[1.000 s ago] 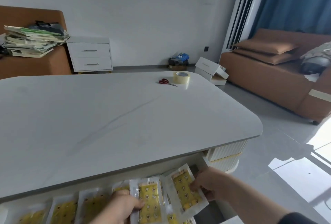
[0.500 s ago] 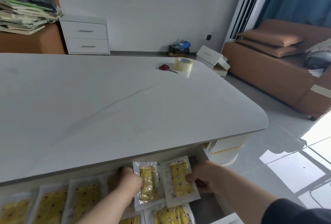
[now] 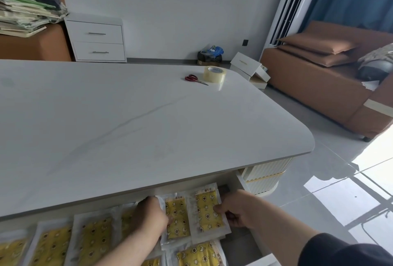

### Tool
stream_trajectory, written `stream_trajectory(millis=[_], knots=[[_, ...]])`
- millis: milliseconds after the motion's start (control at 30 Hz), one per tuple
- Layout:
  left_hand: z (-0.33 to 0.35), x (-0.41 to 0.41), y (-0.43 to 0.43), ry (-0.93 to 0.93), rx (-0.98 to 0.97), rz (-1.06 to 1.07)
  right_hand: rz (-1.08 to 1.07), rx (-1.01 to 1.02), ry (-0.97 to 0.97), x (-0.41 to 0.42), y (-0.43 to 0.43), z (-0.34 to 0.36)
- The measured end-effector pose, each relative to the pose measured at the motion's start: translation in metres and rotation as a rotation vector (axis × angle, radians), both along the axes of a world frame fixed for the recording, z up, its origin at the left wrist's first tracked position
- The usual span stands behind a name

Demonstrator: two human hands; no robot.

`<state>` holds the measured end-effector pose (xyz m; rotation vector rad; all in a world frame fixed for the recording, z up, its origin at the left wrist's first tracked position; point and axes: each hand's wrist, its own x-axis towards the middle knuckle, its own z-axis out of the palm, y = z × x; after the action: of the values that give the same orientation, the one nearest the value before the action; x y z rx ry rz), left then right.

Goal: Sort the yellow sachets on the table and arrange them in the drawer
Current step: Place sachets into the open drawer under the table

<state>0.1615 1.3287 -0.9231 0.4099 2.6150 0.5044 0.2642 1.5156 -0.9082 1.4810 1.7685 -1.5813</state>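
Sachets no longer lie anywhere on the table (image 3: pixel 148 116) that I can see; only the scissors (image 3: pixel 194 79) and the tape roll (image 3: pixel 214 73) sit at its far right corner, so the sorting looks finished and I judge the task close to its end. A row of yellow sachets (image 3: pixel 70 240) already fills the open drawer (image 3: pixel 239 181) from the left, with one more sachet (image 3: pixel 197 255) lying nearer to me. What is left is settling the last two at the right end. My left hand (image 3: pixel 148 214) grips the left edge of the neighbouring sachet (image 3: pixel 177 216), fingers curled onto it, while my right hand (image 3: pixel 236 208) pinches the right edge of the end sachet (image 3: pixel 209 210) between thumb and fingers. Compared with a second ago, the end sachet has lost its strong tilt and now lies nearly square beside its neighbour, edges touching or slightly overlapping, and both have gone farther back toward the table's edge.
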Motion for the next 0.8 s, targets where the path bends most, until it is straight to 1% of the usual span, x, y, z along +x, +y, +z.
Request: stream_trajectory(millis=[100, 200, 300, 400, 533, 600, 733, 800], knots=[[0.009, 0.003, -0.008, 0.148, 0.017, -0.117, 0.000, 0.004, 0.019, -0.003, -0.002, -0.002], [0.007, 0.003, -0.017, 0.257, 0.089, -0.306, 0.023, 0.049, 0.013, -0.004, -0.002, -0.004], [-0.001, 0.004, -0.019, 0.212, 0.176, -0.506, 0.013, 0.072, -0.012, -0.003, 0.002, -0.007], [-0.005, 0.007, -0.016, 0.190, 0.167, -0.603, 0.001, 0.075, -0.026, -0.002, 0.005, -0.009], [-0.009, 0.004, -0.015, 0.213, 0.120, -0.657, 0.007, 0.079, -0.007, -0.004, 0.003, -0.015], [-0.011, 0.003, -0.015, 0.207, 0.130, -0.651, 0.021, 0.105, -0.004, -0.005, 0.001, -0.017], [-0.016, 0.001, -0.015, 0.220, 0.141, -0.650, 0.043, 0.195, -0.012, -0.009, -0.003, -0.024], [-0.017, 0.001, -0.015, 0.219, 0.146, -0.647, 0.134, 0.304, -0.057, -0.011, -0.004, -0.027]])
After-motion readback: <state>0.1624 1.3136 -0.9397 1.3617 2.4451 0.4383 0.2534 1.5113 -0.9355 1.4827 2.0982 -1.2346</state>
